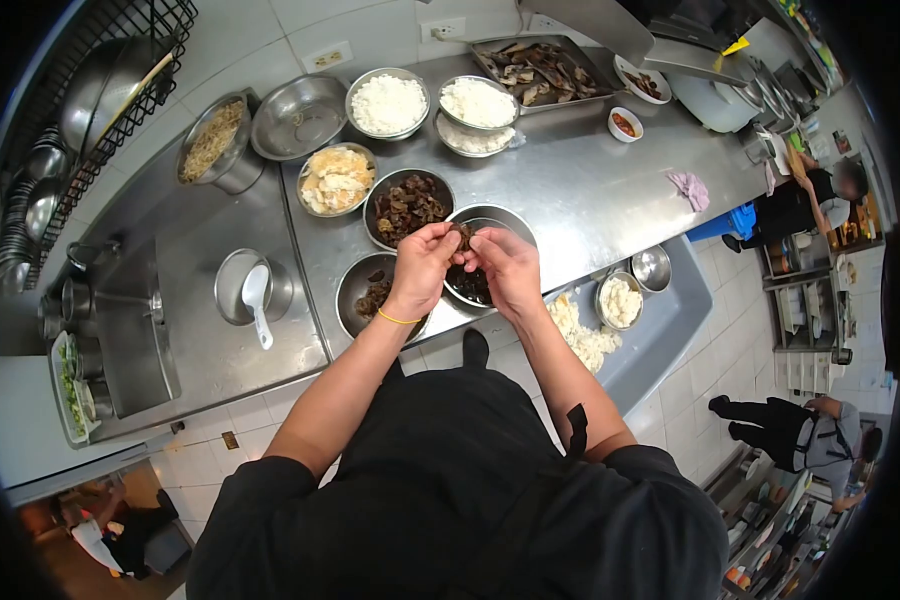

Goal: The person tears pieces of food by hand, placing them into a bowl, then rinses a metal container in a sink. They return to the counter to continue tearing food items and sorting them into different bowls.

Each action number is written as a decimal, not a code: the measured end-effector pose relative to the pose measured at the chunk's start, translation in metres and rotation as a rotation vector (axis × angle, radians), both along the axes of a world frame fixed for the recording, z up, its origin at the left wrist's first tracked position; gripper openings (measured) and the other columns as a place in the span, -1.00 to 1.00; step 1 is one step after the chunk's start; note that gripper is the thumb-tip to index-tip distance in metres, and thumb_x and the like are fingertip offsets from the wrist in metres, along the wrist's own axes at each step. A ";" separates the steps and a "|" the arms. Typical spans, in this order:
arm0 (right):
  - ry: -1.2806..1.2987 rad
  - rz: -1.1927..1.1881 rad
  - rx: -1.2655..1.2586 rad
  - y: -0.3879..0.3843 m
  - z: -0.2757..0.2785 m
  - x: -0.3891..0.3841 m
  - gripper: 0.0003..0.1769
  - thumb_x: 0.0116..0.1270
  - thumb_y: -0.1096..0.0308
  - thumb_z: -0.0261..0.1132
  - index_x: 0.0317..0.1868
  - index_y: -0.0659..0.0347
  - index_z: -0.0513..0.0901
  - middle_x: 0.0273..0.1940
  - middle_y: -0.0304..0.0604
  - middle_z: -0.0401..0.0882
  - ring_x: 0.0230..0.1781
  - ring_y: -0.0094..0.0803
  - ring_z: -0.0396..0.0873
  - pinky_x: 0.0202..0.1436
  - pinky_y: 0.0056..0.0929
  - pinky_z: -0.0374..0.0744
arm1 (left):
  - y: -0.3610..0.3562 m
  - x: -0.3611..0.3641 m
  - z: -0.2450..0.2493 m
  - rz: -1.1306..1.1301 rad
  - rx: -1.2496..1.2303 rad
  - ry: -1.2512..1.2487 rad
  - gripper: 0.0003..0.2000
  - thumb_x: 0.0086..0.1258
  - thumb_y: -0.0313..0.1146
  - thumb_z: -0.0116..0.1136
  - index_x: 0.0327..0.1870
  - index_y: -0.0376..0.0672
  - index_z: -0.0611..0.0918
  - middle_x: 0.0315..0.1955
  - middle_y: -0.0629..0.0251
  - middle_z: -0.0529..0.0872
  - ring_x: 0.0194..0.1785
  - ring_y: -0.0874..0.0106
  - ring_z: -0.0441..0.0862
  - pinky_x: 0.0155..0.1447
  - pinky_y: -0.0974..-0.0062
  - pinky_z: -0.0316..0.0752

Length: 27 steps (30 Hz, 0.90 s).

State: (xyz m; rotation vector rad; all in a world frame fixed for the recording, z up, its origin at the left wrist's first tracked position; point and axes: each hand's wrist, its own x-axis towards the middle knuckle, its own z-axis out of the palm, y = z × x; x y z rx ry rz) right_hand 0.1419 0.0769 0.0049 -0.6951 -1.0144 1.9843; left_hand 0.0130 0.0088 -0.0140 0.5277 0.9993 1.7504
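Note:
My left hand and my right hand meet fingertip to fingertip, both pinching a small dark brown piece that looks like soaked mushroom. Below them stands a metal bowl with dark pieces inside, partly hidden by my right hand. A second bowl, heaped with brown chopped mushroom-like pieces, is just beyond my left hand. Under my left wrist, a third metal bowl holds a smaller brown pile. A yellow band circles my left wrist.
Bowls of white food and pale yellow pieces stand farther back, near a tray of dried-looking brown pieces. Left are a ladle and a sink; right, a grey tub. Other people stand apart.

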 end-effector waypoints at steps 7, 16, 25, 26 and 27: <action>-0.262 0.094 0.129 0.002 0.014 0.007 -0.89 0.33 0.54 0.33 -0.15 0.35 0.67 -0.36 -0.23 0.68 -0.47 -0.60 0.56 -0.37 -0.61 0.55 | -0.014 -0.003 0.026 -0.130 -0.061 -0.038 -0.80 0.47 -0.47 0.19 0.03 -0.34 0.59 -0.21 0.27 0.73 -0.17 0.54 0.68 -0.07 0.60 0.59; -0.491 0.292 0.550 -0.026 0.010 -0.013 -0.89 0.32 0.45 0.33 -0.24 0.33 0.62 -0.48 -0.31 0.58 -0.48 -0.67 0.52 -0.44 -0.57 0.49 | -0.058 -0.025 0.024 -0.040 -0.213 0.287 -0.88 0.34 -0.59 0.27 -0.15 -0.39 0.71 -0.35 0.24 0.75 -0.34 0.57 0.64 -0.20 0.62 0.55; -0.452 -0.065 1.165 -0.052 0.004 -0.052 -0.81 0.13 0.50 0.35 -0.28 0.30 0.51 -0.37 0.03 0.47 -0.32 0.02 0.52 -0.27 -0.08 0.52 | -0.079 -0.032 0.037 0.287 -0.303 0.451 -0.87 0.33 -0.63 0.25 -0.13 -0.42 0.70 -0.32 0.23 0.76 -0.30 0.56 0.68 -0.17 0.65 0.57; -0.457 -0.069 1.162 -0.050 0.004 -0.052 -0.81 0.13 0.50 0.35 -0.28 0.30 0.51 -0.37 0.03 0.47 -0.32 0.02 0.52 -0.27 -0.08 0.52 | -0.078 -0.031 0.039 0.350 -0.280 0.502 -0.86 0.34 -0.63 0.24 -0.12 -0.42 0.70 -0.31 0.23 0.77 -0.31 0.56 0.68 -0.17 0.65 0.57; -0.502 -0.047 1.129 -0.048 0.004 -0.052 -0.83 0.14 0.50 0.33 -0.29 0.30 0.51 -0.35 0.03 0.47 -0.30 0.03 0.53 -0.26 -0.08 0.53 | -0.075 -0.033 0.043 0.344 -0.278 0.502 -0.86 0.34 -0.63 0.24 -0.12 -0.42 0.70 -0.31 0.23 0.77 -0.31 0.56 0.68 -0.17 0.65 0.57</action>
